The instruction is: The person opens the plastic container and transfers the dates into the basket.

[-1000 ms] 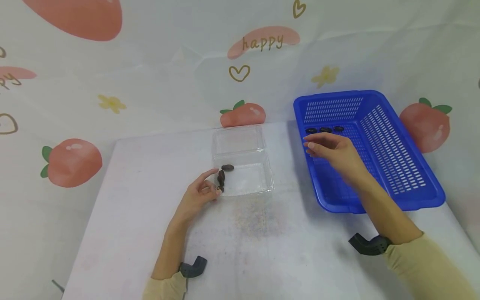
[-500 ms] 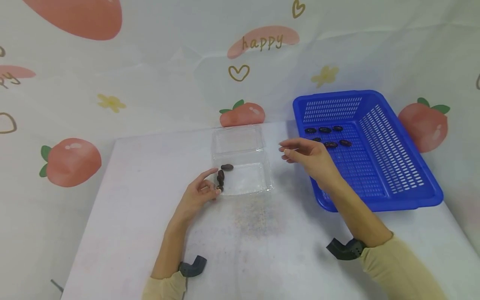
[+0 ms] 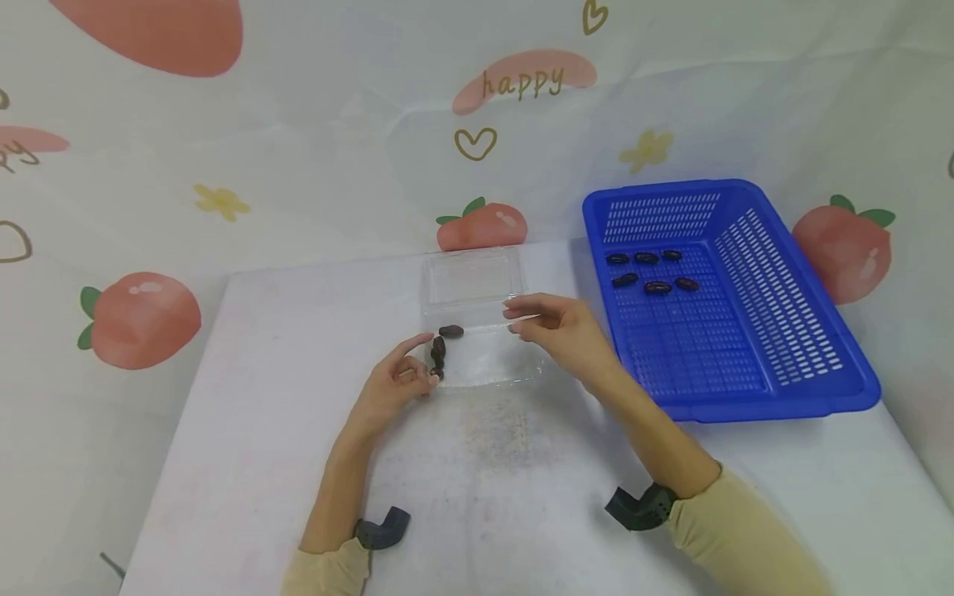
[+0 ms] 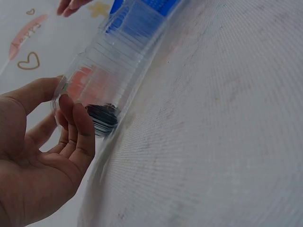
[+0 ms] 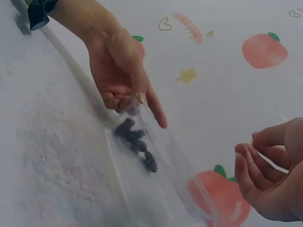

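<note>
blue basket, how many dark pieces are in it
6 dark pieces: three in a row toward the far end of the blue basket, three in a row just nearer.

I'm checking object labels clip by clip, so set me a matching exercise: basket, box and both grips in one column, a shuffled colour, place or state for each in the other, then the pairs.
1. Basket
2. Box
3. Left grip
4. Right grip

A. Pinching the box's left edge
B. Clear, lid open
C. Near the box's right side, nothing visible in it
D. Blue, with six dark pieces inside

Pairs: 1-D, 2-B, 3-A, 4-C
</note>
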{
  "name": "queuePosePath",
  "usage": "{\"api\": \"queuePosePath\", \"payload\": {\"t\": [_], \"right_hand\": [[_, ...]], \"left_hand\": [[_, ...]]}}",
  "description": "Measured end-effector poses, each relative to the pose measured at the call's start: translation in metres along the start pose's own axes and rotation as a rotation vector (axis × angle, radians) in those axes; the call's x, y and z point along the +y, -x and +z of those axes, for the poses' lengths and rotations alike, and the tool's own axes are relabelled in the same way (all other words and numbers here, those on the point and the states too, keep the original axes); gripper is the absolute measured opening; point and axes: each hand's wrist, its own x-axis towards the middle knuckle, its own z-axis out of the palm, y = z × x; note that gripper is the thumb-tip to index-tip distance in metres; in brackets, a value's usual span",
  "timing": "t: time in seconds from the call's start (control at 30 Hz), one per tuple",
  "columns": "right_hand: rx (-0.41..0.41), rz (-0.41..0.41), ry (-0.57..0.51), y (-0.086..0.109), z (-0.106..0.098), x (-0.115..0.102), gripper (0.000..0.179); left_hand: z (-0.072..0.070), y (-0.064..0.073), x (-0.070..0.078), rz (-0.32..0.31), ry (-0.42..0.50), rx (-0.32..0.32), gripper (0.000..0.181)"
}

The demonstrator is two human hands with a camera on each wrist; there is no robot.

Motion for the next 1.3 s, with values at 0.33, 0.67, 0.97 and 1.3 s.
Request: {"api": "queuePosePath", "payload": {"t": [0.33, 0.67, 0.97, 1.3], "right_hand": [[0.006, 0.000, 0.000, -0.025, 0.029, 0.017, 0.030], [-0.015, 0.038, 0.097, -0.046, 0.046, 0.035, 0.028], [-0.031, 0.007, 0.156, -0.057, 0.060, 0.043, 0.024], [-0.024, 0.000, 0.302, -0.067, 0.071, 0.049, 0.023]], "left_hand": [[0.000, -0.001, 0.002, -0.005, 0.005, 0.010, 0.064], [0.000, -0.004, -0.002, -0.003, -0.007, 0.008, 0.065], [0.000, -0.002, -0.002, -0.004, 0.006, 0.005, 0.064], [-0.001, -0.003, -0.002, 0.010, 0.036, -0.011, 0.065]]}}
